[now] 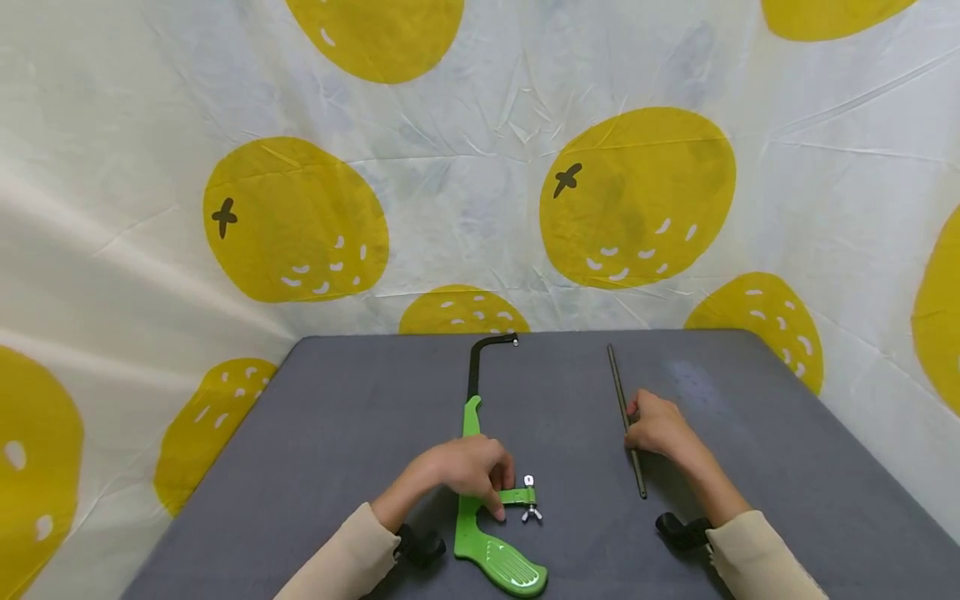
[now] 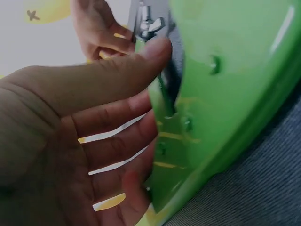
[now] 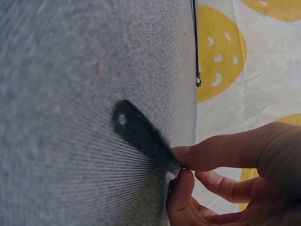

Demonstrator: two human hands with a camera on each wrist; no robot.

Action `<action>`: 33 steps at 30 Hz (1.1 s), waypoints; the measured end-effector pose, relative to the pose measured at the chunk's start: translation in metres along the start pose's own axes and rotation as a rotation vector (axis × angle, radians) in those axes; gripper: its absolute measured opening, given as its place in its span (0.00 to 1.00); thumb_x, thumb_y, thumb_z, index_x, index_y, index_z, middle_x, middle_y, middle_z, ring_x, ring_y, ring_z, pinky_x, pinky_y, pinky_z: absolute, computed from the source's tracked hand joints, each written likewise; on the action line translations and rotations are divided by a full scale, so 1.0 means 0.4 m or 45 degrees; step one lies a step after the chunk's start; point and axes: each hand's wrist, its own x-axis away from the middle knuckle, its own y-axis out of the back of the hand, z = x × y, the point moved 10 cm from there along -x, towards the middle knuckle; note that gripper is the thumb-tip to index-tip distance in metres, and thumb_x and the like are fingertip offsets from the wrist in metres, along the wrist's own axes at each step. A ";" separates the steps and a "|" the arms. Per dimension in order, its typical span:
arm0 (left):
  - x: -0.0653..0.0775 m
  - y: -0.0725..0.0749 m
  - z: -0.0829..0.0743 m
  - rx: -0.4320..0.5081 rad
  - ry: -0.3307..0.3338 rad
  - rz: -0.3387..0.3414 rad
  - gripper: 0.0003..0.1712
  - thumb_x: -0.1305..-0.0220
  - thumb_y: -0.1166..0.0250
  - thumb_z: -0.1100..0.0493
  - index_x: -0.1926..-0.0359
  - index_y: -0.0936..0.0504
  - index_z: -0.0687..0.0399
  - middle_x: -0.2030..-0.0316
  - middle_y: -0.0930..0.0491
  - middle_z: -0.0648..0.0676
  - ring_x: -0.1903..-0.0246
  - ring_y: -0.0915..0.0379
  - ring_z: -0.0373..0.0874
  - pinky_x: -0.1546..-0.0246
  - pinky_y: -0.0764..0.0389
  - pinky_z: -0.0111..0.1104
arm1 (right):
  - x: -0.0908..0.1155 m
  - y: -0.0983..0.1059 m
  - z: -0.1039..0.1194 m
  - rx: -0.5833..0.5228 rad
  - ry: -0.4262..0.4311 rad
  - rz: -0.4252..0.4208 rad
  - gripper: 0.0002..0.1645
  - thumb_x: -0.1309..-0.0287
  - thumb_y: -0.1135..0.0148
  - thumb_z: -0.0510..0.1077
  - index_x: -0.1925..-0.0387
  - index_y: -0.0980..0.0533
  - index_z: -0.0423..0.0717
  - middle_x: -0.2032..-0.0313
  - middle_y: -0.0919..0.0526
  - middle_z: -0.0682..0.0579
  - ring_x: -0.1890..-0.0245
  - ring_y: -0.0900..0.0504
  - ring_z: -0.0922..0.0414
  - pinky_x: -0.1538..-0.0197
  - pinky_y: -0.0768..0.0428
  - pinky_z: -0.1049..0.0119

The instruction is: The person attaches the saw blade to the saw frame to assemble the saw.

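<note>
A hacksaw frame [image 1: 512, 569] with a green handle and a black bent front arm lies on the grey table, without a blade fitted across it. My left hand [image 1: 468, 468] grips its green body just above the handle, beside the short arm with a wing nut [image 1: 532, 515]. In the left wrist view, the thumb presses one side of the green frame [image 2: 221, 103] and the fingers lie along the other. To the right, my right hand [image 1: 660, 427] pinches a thin dark hacksaw blade [image 1: 617, 379] between thumb and fingers. One blade end [image 3: 136, 122] shows a hole.
The grey table [image 1: 360, 400] reaches back to a white cloth [image 1: 465, 208] printed with yellow fruit, which also hangs along the sides. Black straps [image 1: 682, 532] sit at both wrists, by the beige sleeves.
</note>
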 end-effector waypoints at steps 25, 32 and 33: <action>-0.012 -0.024 0.005 -0.027 -0.076 0.082 0.15 0.44 0.21 0.62 0.60 0.17 0.44 0.67 0.20 0.39 0.68 0.25 0.29 0.63 0.20 0.23 | -0.013 -0.043 -0.007 -0.621 0.160 0.276 0.14 0.38 0.35 0.32 0.54 0.23 0.26 0.64 0.15 0.44 0.66 0.16 0.58 0.61 0.12 0.62; -0.007 -0.027 0.008 0.011 -0.079 0.107 0.15 0.42 0.22 0.62 0.58 0.17 0.45 0.66 0.20 0.40 0.67 0.25 0.29 0.62 0.20 0.24 | -0.011 -0.044 0.014 -0.793 0.170 0.318 0.25 0.31 0.36 0.37 0.40 0.27 0.24 0.54 0.12 0.42 0.60 0.11 0.58 0.57 0.10 0.61; -0.006 -0.027 0.008 0.015 -0.078 0.110 0.15 0.42 0.22 0.62 0.58 0.17 0.45 0.66 0.20 0.40 0.67 0.25 0.29 0.62 0.20 0.23 | -0.011 -0.043 0.017 -0.827 0.167 0.318 0.26 0.31 0.37 0.37 0.38 0.29 0.25 0.53 0.12 0.41 0.59 0.10 0.57 0.58 0.10 0.61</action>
